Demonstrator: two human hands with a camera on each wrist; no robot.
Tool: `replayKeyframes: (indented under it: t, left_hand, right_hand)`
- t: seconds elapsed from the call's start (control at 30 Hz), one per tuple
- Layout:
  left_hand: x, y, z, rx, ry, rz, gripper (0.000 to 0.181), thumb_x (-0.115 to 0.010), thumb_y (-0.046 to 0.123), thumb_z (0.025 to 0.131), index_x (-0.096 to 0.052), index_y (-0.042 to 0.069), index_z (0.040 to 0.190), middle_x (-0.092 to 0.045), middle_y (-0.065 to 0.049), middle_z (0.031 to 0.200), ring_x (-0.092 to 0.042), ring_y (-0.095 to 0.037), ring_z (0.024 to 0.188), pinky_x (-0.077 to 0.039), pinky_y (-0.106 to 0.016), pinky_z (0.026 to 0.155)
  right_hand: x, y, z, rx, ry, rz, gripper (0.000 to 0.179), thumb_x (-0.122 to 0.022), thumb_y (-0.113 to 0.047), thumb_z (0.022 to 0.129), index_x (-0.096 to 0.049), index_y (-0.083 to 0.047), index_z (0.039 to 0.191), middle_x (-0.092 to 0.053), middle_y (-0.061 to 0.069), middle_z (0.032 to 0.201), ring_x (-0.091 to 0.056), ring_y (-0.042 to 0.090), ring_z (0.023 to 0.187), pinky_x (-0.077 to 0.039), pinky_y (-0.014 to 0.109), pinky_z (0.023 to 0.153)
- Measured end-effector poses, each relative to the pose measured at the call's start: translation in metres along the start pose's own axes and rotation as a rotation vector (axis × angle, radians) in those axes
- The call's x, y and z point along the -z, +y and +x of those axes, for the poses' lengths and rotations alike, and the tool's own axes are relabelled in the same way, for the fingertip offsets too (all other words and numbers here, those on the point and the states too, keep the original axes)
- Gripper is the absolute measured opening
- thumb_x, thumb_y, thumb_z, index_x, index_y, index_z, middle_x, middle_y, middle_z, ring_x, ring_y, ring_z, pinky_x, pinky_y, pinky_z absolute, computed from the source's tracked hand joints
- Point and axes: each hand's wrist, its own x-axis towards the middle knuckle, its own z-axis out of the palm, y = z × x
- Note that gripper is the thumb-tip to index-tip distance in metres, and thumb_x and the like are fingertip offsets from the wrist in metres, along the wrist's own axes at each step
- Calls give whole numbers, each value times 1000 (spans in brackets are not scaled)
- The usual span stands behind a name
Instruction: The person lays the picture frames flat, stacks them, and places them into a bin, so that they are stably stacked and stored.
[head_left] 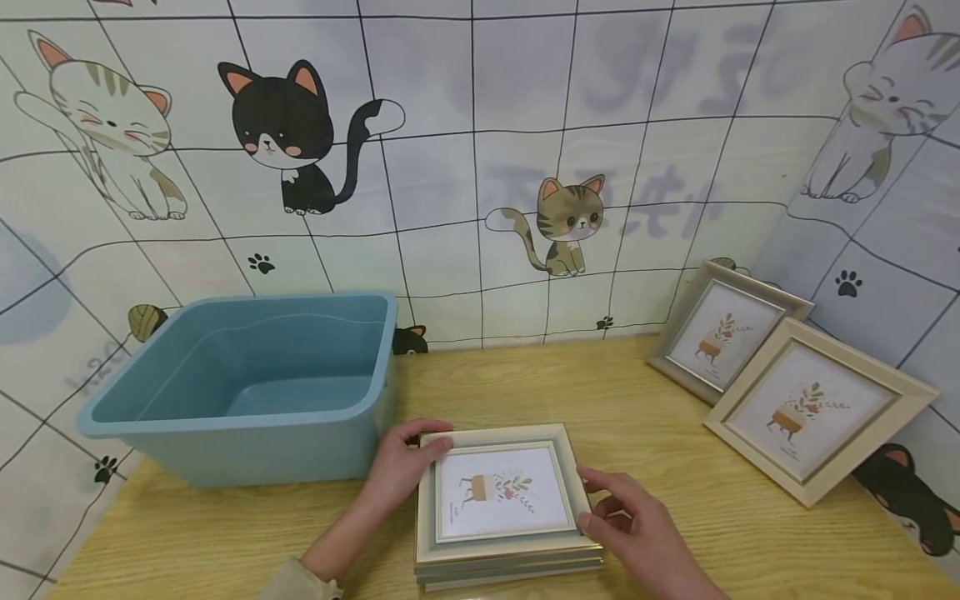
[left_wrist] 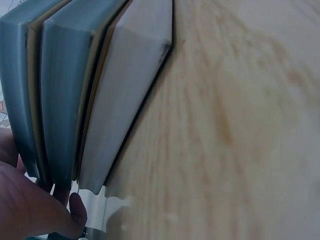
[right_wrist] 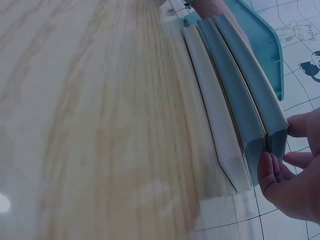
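Note:
A stack of three picture frames lies flat on the wooden table; the top picture frame (head_left: 504,437) has a cream border and a print of a plant in an orange pot. In the wrist views the two upper frames have blue-grey sides, while the bottom frame (right_wrist: 212,95) is whitish. My left hand (head_left: 401,462) grips the top frame at its far left corner, thumb over the border. At the right edge, my right hand (head_left: 637,525) holds the same frame with curled fingers and thumb. Fingers (right_wrist: 267,170) touch the stack's side in the right wrist view.
A blue plastic tub (head_left: 262,450) stands left of the stack, close to my left hand. Two more picture frames lean at the back right, one silvery-brown (head_left: 678,333) and one cream (head_left: 847,450) overlapping it. A cat-patterned wall covering (head_left: 442,208) rises behind the table (head_left: 525,383).

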Motion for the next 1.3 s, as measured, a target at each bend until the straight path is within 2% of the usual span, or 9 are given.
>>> replayKeyframes:
  t: [0.27,0.43,0.6,0.7,0.83,0.93,1.07,1.17,1.3]
  left_hand:
    - [-1,-3,0,-7,-7,4,19,-76,11,93,-79,4,110,-71,-9,121,-58,-28,122,-48,-38,95]
    - [-2,-3,-2,8,-2,-1,20,-76,12,93,-79,5,111,-71,-8,122,-57,-26,123,-45,-40,99]
    - [-3,-4,-4,16,6,-5,20,-77,12,92,-79,5,111,-71,-8,121,-57,-25,121,-46,-38,96]
    - [-4,-4,-5,26,12,-8,20,-77,12,92,-79,5,111,-71,-7,121,-57,-24,118,-47,-35,92]
    - [-4,-4,-5,31,17,-13,20,-77,13,92,-79,5,111,-72,-8,120,-58,-23,115,-48,-31,87]
    - [-4,-4,-5,29,20,-16,20,-77,12,92,-79,5,111,-72,-8,119,-58,-22,113,-49,-30,86]
    - [-4,-4,-3,25,16,-16,20,-78,13,91,-79,5,110,-72,-7,119,-58,-21,112,-49,-29,85]
    - [-4,-4,-1,21,9,-20,21,-77,13,92,-78,4,111,-72,-7,120,-58,-21,112,-49,-30,85]
    - [-3,-4,0,17,8,-24,22,-77,13,93,-78,3,113,-71,-8,121,-58,-21,112,-49,-30,83]
  right_hand:
    - [5,7,-1,146,-25,-16,46,-73,-2,93,-60,3,138,-61,16,117,-61,10,83,-56,27,69]
    - [24,6,3,273,-35,-55,43,-69,3,95,-61,1,136,-64,6,113,-63,10,87,-56,28,68]
    - [64,-11,9,338,12,-117,49,-67,8,94,-60,-5,141,-66,-5,115,-63,8,93,-57,26,70]
    - [96,-23,12,351,62,-146,52,-65,11,95,-57,-3,144,-66,-4,119,-63,9,97,-57,24,72]
    - [141,-37,11,338,148,-228,54,-62,11,97,-54,-4,148,-67,-8,122,-65,6,98,-56,19,74]
    - [171,-46,10,332,227,-235,55,-61,13,96,-54,-4,148,-68,-10,123,-66,3,98,-53,14,76]
    - [203,-47,13,367,329,-313,58,-57,12,100,-48,-9,153,-57,-16,137,-55,-6,112,-43,7,89]
    - [223,-43,16,389,412,-467,60,-54,5,103,-42,-16,158,-43,-22,148,-42,-13,117,-31,3,95]
    - [247,-33,25,365,494,-591,56,-53,-1,106,-39,-11,159,-33,-14,160,-35,-17,126,-24,2,99]
